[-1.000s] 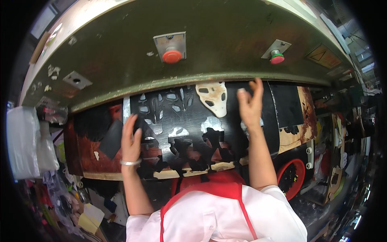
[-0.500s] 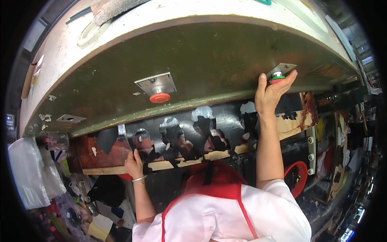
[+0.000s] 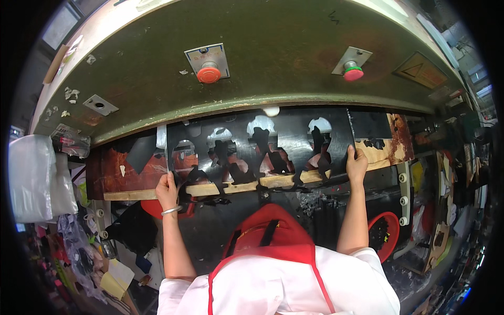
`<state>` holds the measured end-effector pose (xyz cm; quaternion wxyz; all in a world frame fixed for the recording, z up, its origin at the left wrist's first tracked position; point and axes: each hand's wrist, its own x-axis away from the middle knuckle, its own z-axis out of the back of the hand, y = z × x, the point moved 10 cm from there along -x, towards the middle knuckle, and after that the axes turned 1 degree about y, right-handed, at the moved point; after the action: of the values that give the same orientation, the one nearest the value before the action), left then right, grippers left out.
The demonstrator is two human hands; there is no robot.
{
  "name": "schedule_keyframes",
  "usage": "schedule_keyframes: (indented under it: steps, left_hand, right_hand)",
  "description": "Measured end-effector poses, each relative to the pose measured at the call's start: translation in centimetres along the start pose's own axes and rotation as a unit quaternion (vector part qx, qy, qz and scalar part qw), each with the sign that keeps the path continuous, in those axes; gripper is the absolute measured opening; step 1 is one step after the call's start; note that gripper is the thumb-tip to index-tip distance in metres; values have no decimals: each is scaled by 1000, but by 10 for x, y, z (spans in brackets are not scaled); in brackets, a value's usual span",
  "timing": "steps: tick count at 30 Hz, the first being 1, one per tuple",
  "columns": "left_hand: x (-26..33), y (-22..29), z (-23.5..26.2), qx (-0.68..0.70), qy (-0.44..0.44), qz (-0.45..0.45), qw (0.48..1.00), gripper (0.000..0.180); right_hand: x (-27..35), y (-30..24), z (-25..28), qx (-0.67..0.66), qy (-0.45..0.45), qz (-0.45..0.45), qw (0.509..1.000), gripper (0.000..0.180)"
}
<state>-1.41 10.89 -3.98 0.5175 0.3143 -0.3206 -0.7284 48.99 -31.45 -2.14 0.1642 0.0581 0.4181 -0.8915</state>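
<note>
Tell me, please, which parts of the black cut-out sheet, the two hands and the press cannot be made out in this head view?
- Black cut-out sheet: its far edge is hidden under the green press head.
- Left hand: fingers curl behind the sheet's corner, so the fingertips are out of sight.
- Right hand: palm side is hidden; only its back shows.
- Red bin: contents too small to tell.

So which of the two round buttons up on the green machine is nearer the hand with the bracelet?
The orange-red button on the square grey plate, up on the left. It sits above the left hand, which wears the bracelet; the pinker button is far over, above the right hand.
</note>
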Motion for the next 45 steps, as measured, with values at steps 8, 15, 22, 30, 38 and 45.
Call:
schedule_keyframes:
  steps: [8,15,22,30,38,45]
  left_hand:
    - [74,-23,31,46,-82,76,993,34]
    - [44,104,55,-108,-2,-172,979,41]
    - [98,146,-49,-272,-167,-270,909,56]
    - [136,124,-28,-291,-195,-259,900,51]
    - [134,121,-33,-303,-189,-270,894,53]
    - [127,133,-38,-316,-211,-291,878,52]
  right_hand:
    - [31,-12,57,-41,69,-115,990,35]
    - [109,-213,-96,87,-258,251,929,106]
    - [151,-199,-57,-74,-198,178,961,88]
    - [134,-125,5,-533,-276,-193,776,55]
    - [161,-47,147,-568,-32,-112,815,52]
    - [219,57,163,-869,102,-296,383,75]
